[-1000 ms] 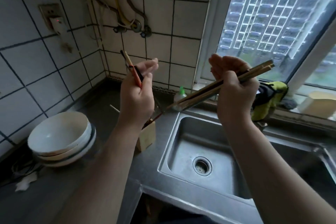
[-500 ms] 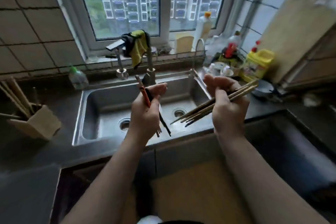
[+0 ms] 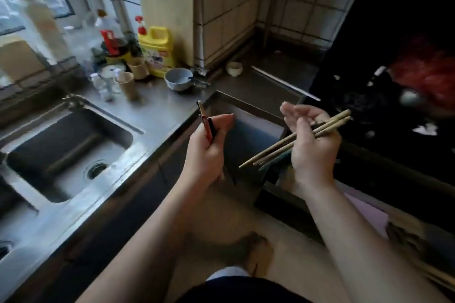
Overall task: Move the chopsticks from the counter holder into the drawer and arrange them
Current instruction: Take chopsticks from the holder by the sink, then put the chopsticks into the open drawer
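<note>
As we look down past both bare forearms, the left hand (image 3: 205, 155) is curled round a few slim red and black lacquered chopsticks (image 3: 206, 120), gripping them near upright, with their top ends poking up above the thumb and dark tips showing just below the palm. Over on the other side, the right hand (image 3: 314, 152) has its palm turned up and a bundle of pale bamboo chopsticks (image 3: 275, 149) lying across it, pinned under the thumb while the fingers reach out almost straight. That bundle slants, thick ends up and to the right, thin tips down and to the left, towards the other hand but well apart from it. Both lots are in the air, clear of the brushed steel counter (image 3: 162, 110). We've got the stainless steel sink (image 3: 61, 135) off to the left, a squat yellow plastic detergent jug (image 3: 157, 49) against the back, and a grey-blue ceramic bowl (image 3: 178, 79) just in front of it. Down at the lower right a pinkish surface (image 3: 366, 214) sits under the right forearm, too blurred for us to say what it is.
</note>
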Motion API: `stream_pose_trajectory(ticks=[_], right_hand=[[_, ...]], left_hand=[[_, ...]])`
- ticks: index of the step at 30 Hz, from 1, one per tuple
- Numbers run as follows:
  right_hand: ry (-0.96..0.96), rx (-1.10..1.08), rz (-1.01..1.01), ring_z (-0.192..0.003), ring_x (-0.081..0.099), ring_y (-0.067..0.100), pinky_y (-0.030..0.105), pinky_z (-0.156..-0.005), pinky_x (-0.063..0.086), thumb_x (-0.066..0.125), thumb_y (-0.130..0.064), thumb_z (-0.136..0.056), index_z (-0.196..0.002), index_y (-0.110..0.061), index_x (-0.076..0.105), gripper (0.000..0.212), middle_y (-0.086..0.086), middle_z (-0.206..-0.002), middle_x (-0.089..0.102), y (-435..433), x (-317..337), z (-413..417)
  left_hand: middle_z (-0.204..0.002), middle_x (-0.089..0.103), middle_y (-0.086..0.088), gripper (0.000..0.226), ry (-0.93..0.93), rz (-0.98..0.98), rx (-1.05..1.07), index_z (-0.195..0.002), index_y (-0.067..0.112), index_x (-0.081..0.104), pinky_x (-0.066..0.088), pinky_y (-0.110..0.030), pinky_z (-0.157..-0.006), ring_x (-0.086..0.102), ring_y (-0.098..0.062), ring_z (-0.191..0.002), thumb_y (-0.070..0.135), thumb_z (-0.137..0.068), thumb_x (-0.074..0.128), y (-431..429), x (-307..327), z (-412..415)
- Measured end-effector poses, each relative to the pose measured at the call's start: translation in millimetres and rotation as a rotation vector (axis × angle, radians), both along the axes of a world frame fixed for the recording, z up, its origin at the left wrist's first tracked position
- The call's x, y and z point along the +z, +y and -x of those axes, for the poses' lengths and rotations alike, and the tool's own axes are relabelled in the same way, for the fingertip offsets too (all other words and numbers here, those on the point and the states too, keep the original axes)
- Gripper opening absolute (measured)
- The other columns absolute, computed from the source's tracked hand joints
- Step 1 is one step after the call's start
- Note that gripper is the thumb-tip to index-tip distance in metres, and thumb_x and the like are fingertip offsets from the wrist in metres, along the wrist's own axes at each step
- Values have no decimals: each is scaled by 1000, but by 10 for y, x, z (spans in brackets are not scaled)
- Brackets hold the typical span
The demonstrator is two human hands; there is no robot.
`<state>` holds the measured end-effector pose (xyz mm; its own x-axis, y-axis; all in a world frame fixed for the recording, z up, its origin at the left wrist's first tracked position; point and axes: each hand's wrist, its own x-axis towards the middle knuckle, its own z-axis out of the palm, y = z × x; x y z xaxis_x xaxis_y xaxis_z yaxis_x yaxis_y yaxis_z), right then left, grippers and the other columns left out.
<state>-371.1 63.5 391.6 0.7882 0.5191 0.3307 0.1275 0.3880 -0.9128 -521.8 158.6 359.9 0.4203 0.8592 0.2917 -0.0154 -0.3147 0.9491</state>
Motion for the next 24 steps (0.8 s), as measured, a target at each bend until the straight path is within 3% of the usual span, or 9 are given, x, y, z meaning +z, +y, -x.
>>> stream_pose_trajectory(ticks=[2, 4, 7, 12, 18, 24], right_hand=[[-13, -99, 40, -102, 70, 20, 35, -95, 53, 43, -2, -94, -94, -19, 62, 26, 5, -102, 75, -144, -55, -404], [-21, -190, 76, -102, 70, 20, 36, -95, 53, 42, -2, -94, -96, -13, 62, 24, 5, -102, 74, -273, -110, -810], [2, -313, 125, -101, 70, 22, 38, -95, 53, 41, 3, -94, -97, -2, 61, 21, 10, -100, 74, -459, -221, -1373], [50, -462, 182, -102, 70, 24, 41, -96, 53, 45, 2, -92, -92, -11, 63, 22, 10, -100, 74, -770, -486, -2171], [94, -607, 240, -104, 69, 24, 42, -98, 51, 43, -1, -91, -90, -23, 64, 30, 8, -101, 74, -1081, -849, -2804], [166, -715, 290, -101, 70, 24, 40, -95, 53, 39, 9, -92, -96, -5, 60, 26, 14, -102, 71, -1306, -1316, -3130]], left_hand=[[-112, 71, 11, 24, -4, 26, -94, -118, 19, 67, 54, -14, -80, 68, 0, -95, 12, -100, 52, -15, -49, -493], [-112, 71, 7, 25, -18, 66, -183, -118, 14, 66, 52, -26, -94, 66, -5, -106, 8, -100, 51, -36, -112, -972], [-115, 70, 3, 25, 5, 149, -299, -118, 14, 66, 53, -38, -94, 67, -15, -106, 6, -100, 49, -81, -160, -1642], [-116, 70, -1, 25, 18, 249, -459, -118, 5, 65, 48, -21, -98, 64, -2, -109, -1, -99, 49, -182, -268, -2634], [-121, 68, 3, 26, 172, 285, -640, -122, 10, 63, 45, -28, -105, 61, -3, -115, 6, -103, 45, -291, -598, -3528], [-120, 68, 4, 25, 290, 276, -702, -121, 9, 63, 45, -20, -101, 61, -1, -114, 11, -103, 45, -497, -1110, -3986]])
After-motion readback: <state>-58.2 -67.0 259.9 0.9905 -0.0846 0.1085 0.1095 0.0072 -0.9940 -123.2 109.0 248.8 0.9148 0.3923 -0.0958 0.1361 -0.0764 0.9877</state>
